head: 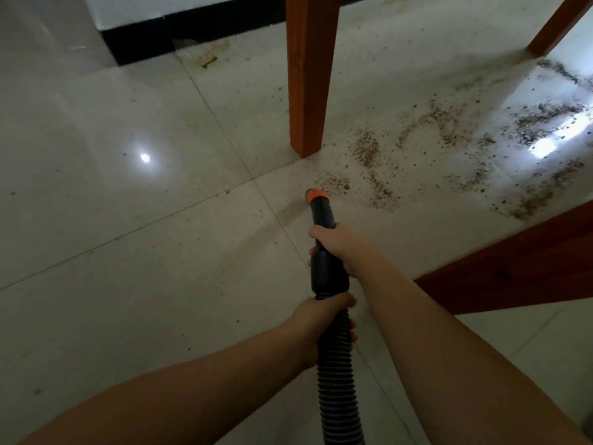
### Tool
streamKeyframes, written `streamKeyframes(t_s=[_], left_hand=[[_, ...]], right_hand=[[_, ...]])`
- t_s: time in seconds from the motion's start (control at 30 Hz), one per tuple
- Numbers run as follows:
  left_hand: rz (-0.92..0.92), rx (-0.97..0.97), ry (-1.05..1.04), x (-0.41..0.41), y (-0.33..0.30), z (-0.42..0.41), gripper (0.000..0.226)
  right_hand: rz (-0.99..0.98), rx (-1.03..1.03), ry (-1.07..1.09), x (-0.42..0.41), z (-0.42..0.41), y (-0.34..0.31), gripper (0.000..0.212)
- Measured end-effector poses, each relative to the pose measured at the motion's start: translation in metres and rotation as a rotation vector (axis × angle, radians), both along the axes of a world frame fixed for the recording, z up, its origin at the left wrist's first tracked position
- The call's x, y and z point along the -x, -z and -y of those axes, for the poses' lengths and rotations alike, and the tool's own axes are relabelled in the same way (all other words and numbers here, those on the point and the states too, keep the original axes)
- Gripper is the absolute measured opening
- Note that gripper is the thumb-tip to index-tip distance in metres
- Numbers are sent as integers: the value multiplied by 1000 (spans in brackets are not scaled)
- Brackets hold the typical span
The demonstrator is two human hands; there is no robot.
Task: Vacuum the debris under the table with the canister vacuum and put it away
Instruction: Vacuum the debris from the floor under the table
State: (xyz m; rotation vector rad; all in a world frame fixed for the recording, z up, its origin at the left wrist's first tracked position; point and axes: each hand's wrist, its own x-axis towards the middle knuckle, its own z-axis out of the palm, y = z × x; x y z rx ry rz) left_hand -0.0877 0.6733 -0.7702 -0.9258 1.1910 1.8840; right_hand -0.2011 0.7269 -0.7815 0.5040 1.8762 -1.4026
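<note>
A black vacuum nozzle (322, 216) with an orange tip points down at the tiled floor, just short of the nearest patch of brown debris (365, 150). My right hand (333, 248) grips the rigid black tube. My left hand (316, 322) grips the ribbed black hose (337, 380) just behind it. Debris lies scattered to the right under the wooden table, between its legs. The canister itself is out of view.
A wooden table leg (308, 75) stands just beyond the nozzle, another leg (560, 25) at the top right. The table edge (519, 271) juts in from the right beside my right forearm. A black skirting board (144, 36) runs along the far wall.
</note>
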Motion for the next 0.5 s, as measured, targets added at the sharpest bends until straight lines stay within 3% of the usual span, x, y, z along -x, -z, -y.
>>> streamKeyframes(t_s=[0.23,0.5], left_hand=[[-22,-16,206,19,12,-5,22],[-66,7,194,40,15,-12,21]], right_hand=[[-18,-152,318,10,-36,16,44],[-25,-173,378,30,-46,14,44]])
